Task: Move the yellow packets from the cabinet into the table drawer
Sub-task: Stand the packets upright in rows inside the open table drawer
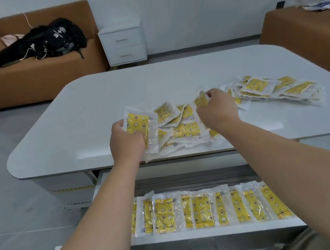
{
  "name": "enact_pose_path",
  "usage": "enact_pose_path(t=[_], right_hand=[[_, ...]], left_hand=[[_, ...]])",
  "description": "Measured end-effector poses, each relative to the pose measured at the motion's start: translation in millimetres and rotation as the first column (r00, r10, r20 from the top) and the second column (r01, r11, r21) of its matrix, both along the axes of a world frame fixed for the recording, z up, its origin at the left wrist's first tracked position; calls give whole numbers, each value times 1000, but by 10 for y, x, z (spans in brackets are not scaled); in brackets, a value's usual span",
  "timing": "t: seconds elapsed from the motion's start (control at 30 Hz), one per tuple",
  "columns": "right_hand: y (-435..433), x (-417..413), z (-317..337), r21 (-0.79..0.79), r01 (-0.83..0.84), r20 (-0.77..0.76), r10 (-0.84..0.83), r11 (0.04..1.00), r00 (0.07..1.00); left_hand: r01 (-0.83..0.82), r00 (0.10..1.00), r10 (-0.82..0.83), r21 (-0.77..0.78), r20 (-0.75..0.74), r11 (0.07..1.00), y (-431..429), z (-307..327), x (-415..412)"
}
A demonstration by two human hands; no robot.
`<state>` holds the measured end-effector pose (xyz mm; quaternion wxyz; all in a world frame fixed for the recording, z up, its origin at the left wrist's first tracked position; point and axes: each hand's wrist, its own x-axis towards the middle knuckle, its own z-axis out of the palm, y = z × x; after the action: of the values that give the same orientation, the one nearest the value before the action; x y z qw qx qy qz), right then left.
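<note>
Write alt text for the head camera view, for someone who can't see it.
The left hand grips a stack of yellow packets and the right hand pinches one packet above a loose pile on a white table. A row of packets lines the open drawer below.

Both bare forearms reach forward, well apart. The left hand (pixel 126 141) curls round a stack of packets (pixel 137 125), its back facing up. The right hand (pixel 217 109), slightly further out, pinches a single packet (pixel 200 101) between its fingertips.

Left hand (pixel 126 139) and right hand (pixel 216 111), each with yellow packets (pixel 137 125)
</note>
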<state>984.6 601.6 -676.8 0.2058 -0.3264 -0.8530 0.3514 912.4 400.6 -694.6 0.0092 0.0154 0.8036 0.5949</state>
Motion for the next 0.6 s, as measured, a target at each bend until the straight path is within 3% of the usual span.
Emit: enact_pose_path(t=[0.1, 0.2, 0.37, 0.5, 0.6], right_hand=[[-170, 365, 81, -165, -47, -179, 17, 985, 984], [-271, 649, 50, -212, -161, -199, 119, 964, 973], [-299, 859, -61, -140, -393, 87, 407, 909, 909], [-356, 977, -294, -124, -448, 243, 465, 885, 851], [-327, 978, -421, -124, -443, 331, 458, 888, 825]], left_hand=[[90, 992, -94, 51, 86, 995, -34, 106, 183], [257, 943, -257, 27, 213, 966, -131, 95, 348], [524, 827, -442, -193, 347, 829, -308, -66, 478], [668, 744, -561, -421, 362, 614, -364, -151, 506], [717, 697, -539, -455, 472, 529, -296, -293, 466]])
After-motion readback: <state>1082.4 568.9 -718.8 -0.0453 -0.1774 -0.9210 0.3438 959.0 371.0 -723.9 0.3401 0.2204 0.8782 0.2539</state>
